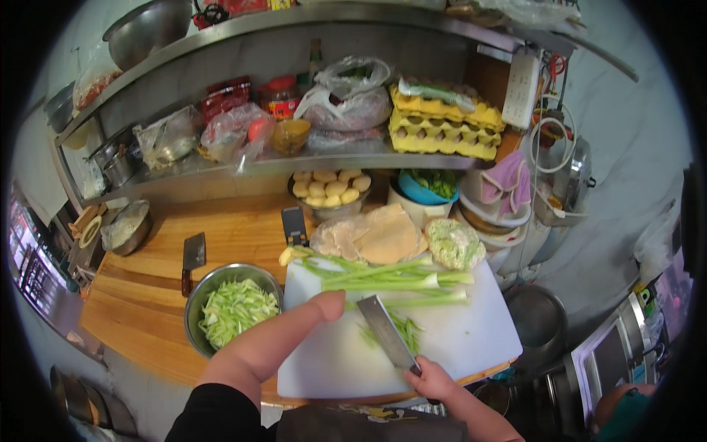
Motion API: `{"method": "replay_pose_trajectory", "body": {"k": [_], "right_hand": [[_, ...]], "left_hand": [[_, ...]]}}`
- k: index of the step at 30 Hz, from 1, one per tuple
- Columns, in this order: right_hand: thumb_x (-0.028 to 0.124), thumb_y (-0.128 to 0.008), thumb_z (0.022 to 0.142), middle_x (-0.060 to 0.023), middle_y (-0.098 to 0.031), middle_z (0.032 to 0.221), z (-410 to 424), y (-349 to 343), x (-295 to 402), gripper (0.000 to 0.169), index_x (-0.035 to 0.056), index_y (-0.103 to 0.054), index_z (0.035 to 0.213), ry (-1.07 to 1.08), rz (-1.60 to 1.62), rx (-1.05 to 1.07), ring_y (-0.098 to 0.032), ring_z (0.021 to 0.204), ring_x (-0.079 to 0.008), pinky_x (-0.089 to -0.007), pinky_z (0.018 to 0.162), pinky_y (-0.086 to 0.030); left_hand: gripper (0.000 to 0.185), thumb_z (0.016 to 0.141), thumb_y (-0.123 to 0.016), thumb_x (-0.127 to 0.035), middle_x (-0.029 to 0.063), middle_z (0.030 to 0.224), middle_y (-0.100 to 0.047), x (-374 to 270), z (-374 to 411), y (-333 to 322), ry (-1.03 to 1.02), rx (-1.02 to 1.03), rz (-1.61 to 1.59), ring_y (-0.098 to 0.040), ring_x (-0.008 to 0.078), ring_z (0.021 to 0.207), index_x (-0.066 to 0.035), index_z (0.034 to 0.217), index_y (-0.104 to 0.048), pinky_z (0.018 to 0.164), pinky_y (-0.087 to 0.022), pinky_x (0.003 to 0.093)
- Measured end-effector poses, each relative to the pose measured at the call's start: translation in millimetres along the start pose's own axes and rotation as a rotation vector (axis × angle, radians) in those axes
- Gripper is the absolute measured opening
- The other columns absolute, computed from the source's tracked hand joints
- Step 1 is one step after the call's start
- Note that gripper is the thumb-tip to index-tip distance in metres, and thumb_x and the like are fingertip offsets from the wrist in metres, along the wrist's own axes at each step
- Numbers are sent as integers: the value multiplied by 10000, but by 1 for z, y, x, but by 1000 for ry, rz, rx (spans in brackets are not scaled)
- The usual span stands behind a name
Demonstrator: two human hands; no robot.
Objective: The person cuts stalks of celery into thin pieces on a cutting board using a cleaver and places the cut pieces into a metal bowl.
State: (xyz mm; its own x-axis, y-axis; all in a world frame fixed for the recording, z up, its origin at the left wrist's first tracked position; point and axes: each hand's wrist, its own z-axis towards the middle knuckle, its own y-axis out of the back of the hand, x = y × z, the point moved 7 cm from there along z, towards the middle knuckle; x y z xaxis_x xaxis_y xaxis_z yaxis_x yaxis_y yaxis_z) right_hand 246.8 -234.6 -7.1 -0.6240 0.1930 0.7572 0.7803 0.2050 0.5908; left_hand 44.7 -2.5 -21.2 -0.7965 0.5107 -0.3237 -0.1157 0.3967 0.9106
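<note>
My right hand point(429, 377) is closed round the handle of a cleaver point(385, 330), its wide blade slanting up and left over the white cutting board point(475, 337). Thin green slices point(406, 331) lie beside and partly under the blade. My left hand point(331, 305) is at the left end of a pale green celery-like stalk point(425, 301); its fingers are not clearly visible. More long stalks point(381, 282) lie across the board's upper part. A steel bowl point(193, 326) of slanted pale green slices point(237, 309) stands left of the board.
A second cleaver point(194, 254) lies on the wooden table point(143, 309). Behind the board are a phone on a stand point(294, 224), flat beige sheets in plastic point(386, 235), a bagged green-white food point(455, 243) and a bowl of potatoes point(331, 190). A metal shelf point(331, 161) holds egg trays point(444, 130).
</note>
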Motion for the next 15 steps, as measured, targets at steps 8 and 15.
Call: {"method": "replay_pose_trajectory", "body": {"k": [8, 15], "right_hand": [[239, -631, 856, -187, -611, 716, 2, -3, -7, 282, 0, -489, 902, 34, 86, -17, -598, 656, -361, -417, 595, -460], [224, -636, 862, -150, -595, 684, 14, -5, 2, 275, -2, -479, 878, 26, 89, 20, -585, 599, -297, -391, 562, -457]], "left_hand": [[364, 833, -576, -243, 224, 1032, -618, 13, -60, -31, 49, 61, -347, -599, 364, 955, -15, 1115, -547, 832, -477, 429], [349, 827, -605, -240, 188, 1039, -560, -1, -86, -22, -45, -229, -136, -583, 382, 947, -8, 1081, -546, 828, -475, 451]]}}
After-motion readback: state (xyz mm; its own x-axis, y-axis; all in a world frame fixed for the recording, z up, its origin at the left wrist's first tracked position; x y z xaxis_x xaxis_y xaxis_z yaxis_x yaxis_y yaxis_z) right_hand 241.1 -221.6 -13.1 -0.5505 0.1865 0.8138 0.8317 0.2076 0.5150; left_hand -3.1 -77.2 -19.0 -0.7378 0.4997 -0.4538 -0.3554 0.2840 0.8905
